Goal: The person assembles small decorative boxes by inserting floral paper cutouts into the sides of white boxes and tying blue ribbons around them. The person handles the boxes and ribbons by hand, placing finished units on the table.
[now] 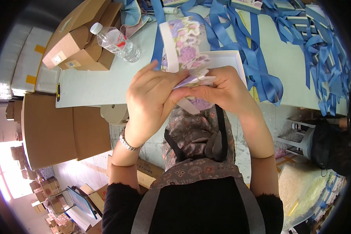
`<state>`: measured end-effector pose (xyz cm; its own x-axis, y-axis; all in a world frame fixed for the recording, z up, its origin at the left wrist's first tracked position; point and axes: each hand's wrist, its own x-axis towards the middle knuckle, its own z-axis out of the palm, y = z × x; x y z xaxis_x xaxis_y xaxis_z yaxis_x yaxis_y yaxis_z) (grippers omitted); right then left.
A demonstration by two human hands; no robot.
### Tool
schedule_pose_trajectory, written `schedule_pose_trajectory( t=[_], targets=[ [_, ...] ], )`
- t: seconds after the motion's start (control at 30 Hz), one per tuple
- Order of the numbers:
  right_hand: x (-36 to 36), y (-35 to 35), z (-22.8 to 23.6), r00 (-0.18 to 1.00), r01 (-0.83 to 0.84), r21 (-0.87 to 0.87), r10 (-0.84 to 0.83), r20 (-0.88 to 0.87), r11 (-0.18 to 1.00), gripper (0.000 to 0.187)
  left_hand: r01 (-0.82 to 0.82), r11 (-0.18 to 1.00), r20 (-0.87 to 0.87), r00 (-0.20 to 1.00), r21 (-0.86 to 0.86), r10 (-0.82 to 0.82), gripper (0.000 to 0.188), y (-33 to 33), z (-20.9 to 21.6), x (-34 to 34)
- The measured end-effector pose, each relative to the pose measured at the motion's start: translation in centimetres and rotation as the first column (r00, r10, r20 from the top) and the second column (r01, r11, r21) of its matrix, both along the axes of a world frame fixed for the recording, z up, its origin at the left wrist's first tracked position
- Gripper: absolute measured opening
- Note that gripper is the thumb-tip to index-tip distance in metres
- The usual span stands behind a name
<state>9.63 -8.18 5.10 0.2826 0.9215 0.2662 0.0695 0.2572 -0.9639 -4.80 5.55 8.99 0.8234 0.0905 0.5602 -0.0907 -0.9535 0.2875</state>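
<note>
Both hands are raised at the near edge of the table, closed on a die-cut paper piece (189, 48) printed with purple and white flowers. A plain white strip runs down its left side, and part of the piece is folded between my fingers. My left hand (150, 89) grips its left side, thumb toward the middle. My right hand (222, 87) pinches the folded part from the right. Behind my right hand lies an open white box (241, 64), partly hidden by the hands and paper.
Blue ribbons (251, 43) trail over the pale table (85, 87) and pile up at the right. A plastic water bottle (117, 43) stands left, beside brown cardboard boxes (80, 46). Below the table's left side is a large carton (62, 128). A grey stool (300, 138) is at the right.
</note>
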Motion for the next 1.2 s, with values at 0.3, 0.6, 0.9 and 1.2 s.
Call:
schedule_pose_trajectory(
  t=[0.3,0.6,0.9,1.2],
  targets=[
    [0.5,-0.6,0.7,0.961,-0.032,-0.264,-0.043,-0.272,0.964,0.027,-0.387,0.83,0.244,0.919,0.401,0.311,0.026,3.0,0.1,2.0],
    [-0.5,-0.2,1.3,0.839,0.103,-0.149,-0.167,-0.518,0.983,0.03,-0.097,0.906,-0.091,0.985,0.412,0.147,0.063,-1.3,-0.2,0.1],
    [0.9,-1.8,-1.2,0.818,-0.15,-0.2,0.008,-0.575,0.968,0.031,0.355,0.72,-0.157,0.931,0.596,-0.329,0.029,-0.9,0.4,-0.3],
    [3.5,-10.5,5.4,0.348,0.235,-0.41,0.317,0.882,0.882,0.015,0.146,0.975,0.031,0.989,-0.165,-0.142,0.059,-1.3,-0.4,3.0]
  ],
)
